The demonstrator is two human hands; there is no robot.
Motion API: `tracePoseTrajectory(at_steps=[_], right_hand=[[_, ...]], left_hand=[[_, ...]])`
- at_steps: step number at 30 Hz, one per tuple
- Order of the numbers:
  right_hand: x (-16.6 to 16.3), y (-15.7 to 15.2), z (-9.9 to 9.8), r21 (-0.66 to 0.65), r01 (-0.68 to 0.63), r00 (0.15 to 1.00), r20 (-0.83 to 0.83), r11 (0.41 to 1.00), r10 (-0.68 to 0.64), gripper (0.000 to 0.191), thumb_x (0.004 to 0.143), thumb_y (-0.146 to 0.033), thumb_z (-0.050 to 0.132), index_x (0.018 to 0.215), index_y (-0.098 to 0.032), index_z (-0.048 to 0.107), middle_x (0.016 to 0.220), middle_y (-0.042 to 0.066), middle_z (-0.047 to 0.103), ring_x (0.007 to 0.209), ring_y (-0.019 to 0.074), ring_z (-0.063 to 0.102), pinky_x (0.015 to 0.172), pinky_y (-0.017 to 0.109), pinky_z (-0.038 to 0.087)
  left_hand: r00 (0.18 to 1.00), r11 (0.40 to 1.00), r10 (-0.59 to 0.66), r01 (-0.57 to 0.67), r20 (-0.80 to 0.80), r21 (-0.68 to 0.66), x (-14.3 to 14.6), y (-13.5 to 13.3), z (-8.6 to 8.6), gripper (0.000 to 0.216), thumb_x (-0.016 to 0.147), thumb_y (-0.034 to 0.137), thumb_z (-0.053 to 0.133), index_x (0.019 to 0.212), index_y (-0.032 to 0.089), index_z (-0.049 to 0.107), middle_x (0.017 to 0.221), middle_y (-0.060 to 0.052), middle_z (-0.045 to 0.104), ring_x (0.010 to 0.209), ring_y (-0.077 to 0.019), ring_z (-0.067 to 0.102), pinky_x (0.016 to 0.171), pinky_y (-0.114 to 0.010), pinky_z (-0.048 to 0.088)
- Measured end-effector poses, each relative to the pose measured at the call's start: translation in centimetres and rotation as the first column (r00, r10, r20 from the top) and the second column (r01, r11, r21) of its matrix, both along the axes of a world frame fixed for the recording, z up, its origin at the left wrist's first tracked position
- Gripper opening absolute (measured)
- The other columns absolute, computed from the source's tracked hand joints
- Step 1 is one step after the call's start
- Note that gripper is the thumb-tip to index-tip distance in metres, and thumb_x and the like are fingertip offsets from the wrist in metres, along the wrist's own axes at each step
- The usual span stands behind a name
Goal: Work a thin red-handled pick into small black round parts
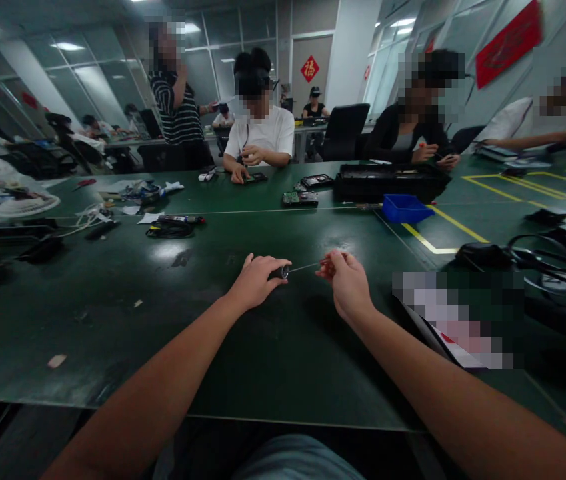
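Observation:
Over the green table, my left hand [257, 277] is closed round a short black cylinder [279, 273] with a shiny ring at its end, which faces right. My right hand [349, 281] pinches a thin metal rod [305, 267], like a slim screwdriver shaft. The rod runs left to the cylinder's ringed end; whether it touches or goes inside is too small to tell. My right fingers hide the rod's other end.
To the right lie a leaflet [455, 323] and black cables [537, 260]. Beyond are a blue bin [405, 208], a long black tray [393, 181], hard drives [300, 199] and a coiled cable [170, 227]. Several people sit around the table [283, 373].

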State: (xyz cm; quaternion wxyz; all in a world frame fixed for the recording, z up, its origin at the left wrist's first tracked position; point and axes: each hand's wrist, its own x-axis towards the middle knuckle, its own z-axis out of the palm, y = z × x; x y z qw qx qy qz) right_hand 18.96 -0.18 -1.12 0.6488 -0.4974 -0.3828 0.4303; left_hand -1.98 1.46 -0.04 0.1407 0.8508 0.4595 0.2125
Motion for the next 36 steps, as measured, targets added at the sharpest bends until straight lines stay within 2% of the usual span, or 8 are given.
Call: tracePoseTrajectory(at_steps=[6, 15, 20, 23, 27, 29, 33, 36], right_hand=[[-0.1, -0.7, 0.5, 0.057, -0.025, 0.986, 0.163, 0.998, 0.016, 0.029, 0.090, -0.050, 0.056, 0.089, -0.022, 0.061, 0.080, 0.002, 0.067, 0.070, 0.0173, 0.065, 0.070, 0.035, 0.055], [-0.2, -1.1, 1.1, 0.074, -0.087, 0.980, 0.186, 0.993, 0.072, 0.027, 0.090, -0.048, 0.060, 0.089, -0.020, 0.064, 0.080, 0.003, 0.070, 0.071, 0.0181, 0.066, 0.072, 0.036, 0.053], [0.1, -1.8, 2.0, 0.065, -0.060, 0.893, 0.450, 0.996, 0.024, 0.039, 0.089, -0.057, 0.062, 0.078, -0.020, 0.067, 0.065, 0.002, 0.068, 0.062, 0.0180, 0.063, 0.066, 0.034, 0.048], [0.0, -2.1, 2.3, 0.088, -0.069, 0.839, 0.544, 0.994, 0.010, 0.036, 0.090, -0.054, 0.061, 0.078, -0.020, 0.066, 0.064, 0.002, 0.067, 0.061, 0.0185, 0.063, 0.064, 0.034, 0.047], [-0.1, -2.3, 2.1, 0.188, -0.168, 0.844, 0.535, 0.968, 0.043, 0.018, 0.093, -0.038, 0.057, 0.098, -0.022, 0.063, 0.081, 0.002, 0.070, 0.075, 0.0193, 0.067, 0.070, 0.033, 0.049], [-0.1, -2.3, 2.0, 0.189, -0.195, 0.835, 0.547, 0.963, 0.062, 0.018, 0.095, -0.039, 0.053, 0.095, -0.023, 0.063, 0.077, 0.001, 0.068, 0.072, 0.0184, 0.065, 0.069, 0.033, 0.047], [-0.1, -2.3, 2.0, 0.163, -0.178, 0.802, 0.595, 0.970, 0.048, 0.030, 0.100, -0.042, 0.044, 0.085, -0.024, 0.062, 0.064, -0.002, 0.058, 0.060, 0.0164, 0.056, 0.062, 0.032, 0.041], [-0.2, -2.1, 1.6, 0.189, -0.160, 0.880, 0.473, 0.969, 0.053, 0.017, 0.095, -0.039, 0.052, 0.096, -0.024, 0.060, 0.076, 0.000, 0.065, 0.070, 0.0179, 0.061, 0.068, 0.034, 0.046]], left_hand=[[0.999, 1.000, 0.022, -0.021, 0.027, -0.022, 0.2, -0.2, 0.1, 0.039, 0.093, 0.030, 0.064, 0.132, 0.031, 0.060, 0.121, -0.004, 0.067, 0.120, -0.0263, 0.057, 0.119, -0.063, 0.017], [0.996, 0.997, 0.048, -0.043, 0.079, -0.062, 0.4, -0.4, -0.1, 0.041, 0.093, 0.034, 0.065, 0.133, 0.030, 0.059, 0.129, -0.005, 0.066, 0.125, -0.0276, 0.056, 0.121, -0.064, 0.014], [0.991, 0.995, 0.085, -0.079, 0.099, -0.060, 0.3, -0.4, -0.1, 0.039, 0.092, 0.034, 0.066, 0.130, 0.028, 0.061, 0.128, -0.007, 0.067, 0.123, -0.0285, 0.057, 0.120, -0.062, 0.018], [0.992, 0.996, 0.082, -0.077, 0.098, -0.051, 0.2, -0.4, -0.2, 0.036, 0.092, 0.035, 0.065, 0.128, 0.028, 0.062, 0.124, -0.006, 0.068, 0.119, -0.0280, 0.059, 0.119, -0.062, 0.020], [0.994, 0.996, 0.074, -0.070, 0.086, -0.048, 0.3, -0.4, -0.1, 0.036, 0.092, 0.034, 0.066, 0.127, 0.027, 0.063, 0.122, -0.005, 0.069, 0.116, -0.0271, 0.059, 0.118, -0.061, 0.021], [0.995, 0.997, 0.072, -0.069, 0.076, -0.046, 0.3, -0.5, -0.1, 0.036, 0.091, 0.033, 0.067, 0.126, 0.026, 0.063, 0.121, -0.006, 0.069, 0.115, -0.0271, 0.059, 0.118, -0.060, 0.022], [0.995, 0.997, 0.069, -0.066, 0.070, -0.049, 0.2, -0.5, 0.0, 0.036, 0.091, 0.033, 0.067, 0.126, 0.026, 0.063, 0.119, -0.005, 0.069, 0.116, -0.0272, 0.059, 0.118, -0.060, 0.022], [0.994, 0.997, 0.070, -0.066, 0.079, -0.050, 0.2, -0.5, 0.1, 0.035, 0.092, 0.034, 0.066, 0.126, 0.027, 0.063, 0.119, -0.005, 0.069, 0.115, -0.0275, 0.059, 0.117, -0.060, 0.023]])
